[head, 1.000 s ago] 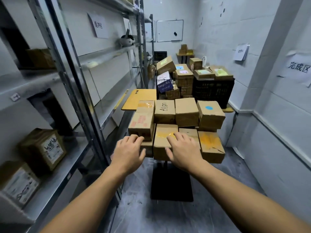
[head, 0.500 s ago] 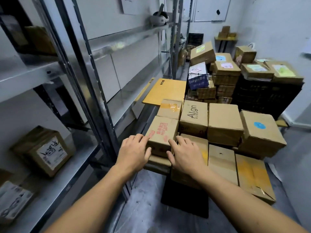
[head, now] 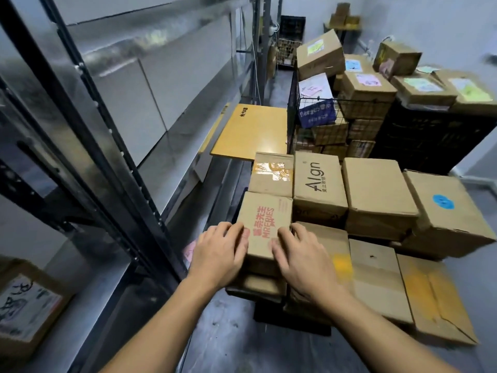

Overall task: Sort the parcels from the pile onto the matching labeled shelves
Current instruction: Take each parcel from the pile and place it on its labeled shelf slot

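A pile of brown cardboard parcels lies in front of me on a low stand. The near-left one is a small box with red print [head: 265, 219]. My left hand [head: 219, 254] holds its left side and my right hand [head: 298, 257] holds its right side, fingers curled over the near top edge. Behind it sits a taped box [head: 271, 175], and to the right an "Algn" box [head: 318, 184], a plain box [head: 376, 192] and a box with a blue dot [head: 446, 211]. Flatter boxes with yellow marks [head: 430, 294] lie at the front right.
A metal shelf rack [head: 88, 168] runs along my left, with a labelled box [head: 29, 310] on its lower shelf. A yellow board [head: 252, 131] sticks out from the shelf. Behind the pile stand a wire basket [head: 317, 122] and a black crate [head: 430, 135] stacked with more parcels.
I have stepped closer and looked down. Both hands moved from the lower front boxes up to the red-printed box and now grip its two sides.
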{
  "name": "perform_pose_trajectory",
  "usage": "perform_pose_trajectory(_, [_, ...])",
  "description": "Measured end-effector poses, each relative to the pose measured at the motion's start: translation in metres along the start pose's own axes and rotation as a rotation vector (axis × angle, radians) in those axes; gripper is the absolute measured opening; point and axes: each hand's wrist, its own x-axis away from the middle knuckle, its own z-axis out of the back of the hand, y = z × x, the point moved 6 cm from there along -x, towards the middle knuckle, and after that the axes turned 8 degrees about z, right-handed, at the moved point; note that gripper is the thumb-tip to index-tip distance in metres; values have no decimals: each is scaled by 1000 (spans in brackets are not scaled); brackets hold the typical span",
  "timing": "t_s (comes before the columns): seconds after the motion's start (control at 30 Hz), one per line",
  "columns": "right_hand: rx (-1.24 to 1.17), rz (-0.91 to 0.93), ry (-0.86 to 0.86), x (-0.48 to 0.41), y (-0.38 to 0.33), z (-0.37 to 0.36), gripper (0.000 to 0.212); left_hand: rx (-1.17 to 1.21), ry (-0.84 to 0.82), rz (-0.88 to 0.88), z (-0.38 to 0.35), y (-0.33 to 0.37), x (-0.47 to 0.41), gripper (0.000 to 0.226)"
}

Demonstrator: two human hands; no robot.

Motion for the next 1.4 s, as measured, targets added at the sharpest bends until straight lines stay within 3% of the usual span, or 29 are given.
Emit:
perform_pose_trajectory(0.17, [-429,-167,-7,1,6,-16,46,299,-109,79,-9,-4,6,36])
perform_pose_trajectory(0.33, [-641,-187,132,1,4,-3,41,481,15,132,7,7,25,40])
perform_pose_trajectory(0.5, [-854,-208,253,4,26,11,29,813,94,139,20,23,37,40])
perform_pose_trajectory(0.6, [-974,-200,284,13,43,17,32,957,183,256,22,32,40,37])
perform_pose_trajectory(0.67, [-1037,-175,310,19,54,23,35,922,211,306,20,38,40,43])
perform_pose_trajectory(0.77, [-1082,-90,311,27,62,30,31,978,65,350,7,51,41,58])
perform_pose_trajectory(0.87, [-934,19,295,31,64,39,30,1136,-8,364,0,70,50,64])
perform_pose_trajectory(1.0, [-912,46,181,31,70,51,28,964,157,371,11,85,61,65])
perform_pose_trajectory(1.17, [-1063,71,121,35,65,57,60,711,241,322,17,110,72,68])
perform_pose_trajectory(1.4, [-1207,74,146,40,70,62,61,712,308,251,27,127,73,58])
